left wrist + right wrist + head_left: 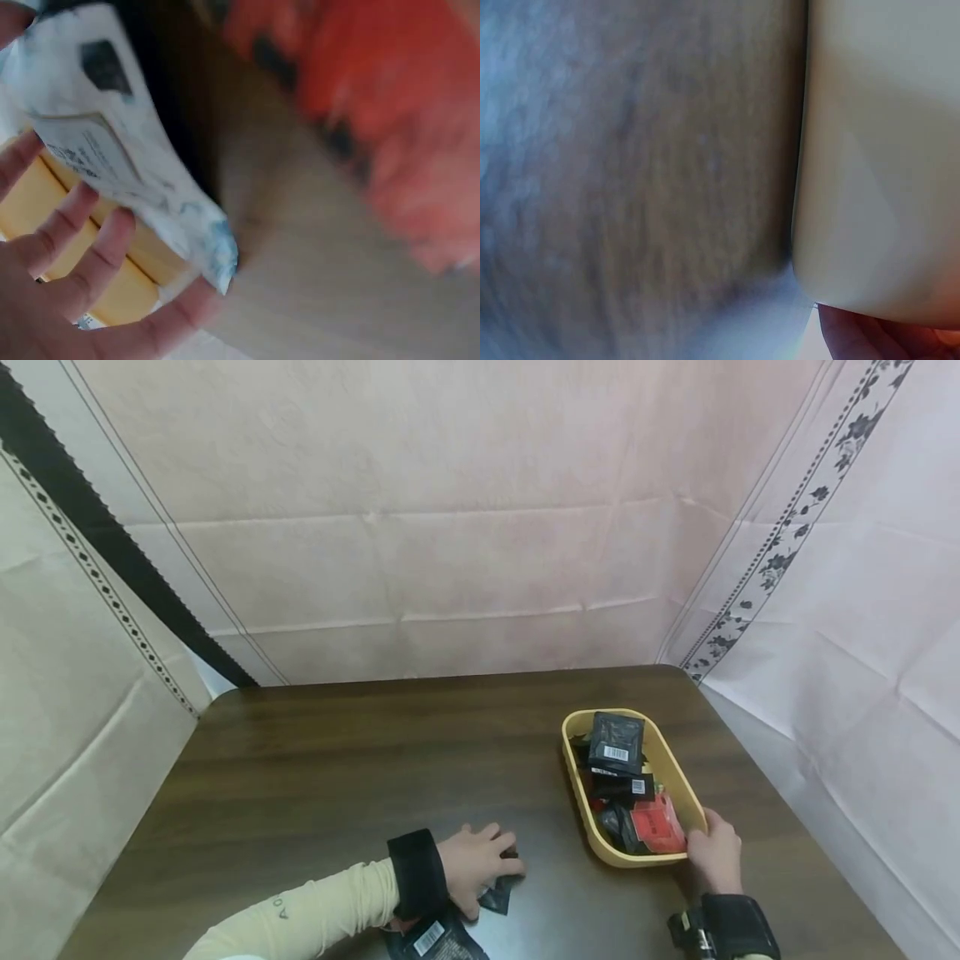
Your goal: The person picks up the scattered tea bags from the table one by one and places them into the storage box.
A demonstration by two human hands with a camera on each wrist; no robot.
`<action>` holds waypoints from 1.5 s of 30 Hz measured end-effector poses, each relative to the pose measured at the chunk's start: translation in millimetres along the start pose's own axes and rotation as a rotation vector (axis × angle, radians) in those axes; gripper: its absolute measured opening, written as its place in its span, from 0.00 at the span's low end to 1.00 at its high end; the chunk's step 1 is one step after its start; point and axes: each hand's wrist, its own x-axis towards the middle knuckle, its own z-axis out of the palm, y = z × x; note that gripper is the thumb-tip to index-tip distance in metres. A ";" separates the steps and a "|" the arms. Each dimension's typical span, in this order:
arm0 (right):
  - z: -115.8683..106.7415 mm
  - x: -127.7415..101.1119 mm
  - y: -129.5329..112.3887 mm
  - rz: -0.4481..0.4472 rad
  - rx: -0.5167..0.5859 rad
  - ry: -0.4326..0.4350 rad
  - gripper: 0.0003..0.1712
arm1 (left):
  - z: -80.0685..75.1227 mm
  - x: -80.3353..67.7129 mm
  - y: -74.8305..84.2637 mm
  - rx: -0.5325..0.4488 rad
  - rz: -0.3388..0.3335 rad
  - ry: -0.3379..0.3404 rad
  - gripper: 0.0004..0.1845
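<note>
Starting at the left, we see our left hand [476,858] lying palm down on the dark brown wooden table [315,777], fingers spread and fairly straight, pressing on a small black foil sachet [501,893] whose corner pokes out from under the fingertips. Just behind the wrist, beneath the black wrist strap, lies another black sachet with a white barcode label [433,941]. In the left wrist view the fingers [90,262] look relaxed and open, though that picture is too blurred for more. Well to the right of this hand stands a yellow oval plastic tray [581,806] filled with black sachets and one red sachet [658,823]. Our right hand [715,852] grips the tray's near right corner, fingers curled on its rim.
</note>
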 end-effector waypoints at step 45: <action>-5.4 2.8 5.7 -0.011 0.034 0.032 0.24 | -135.3 166.5 7.4 -0.081 -0.085 0.368 0.48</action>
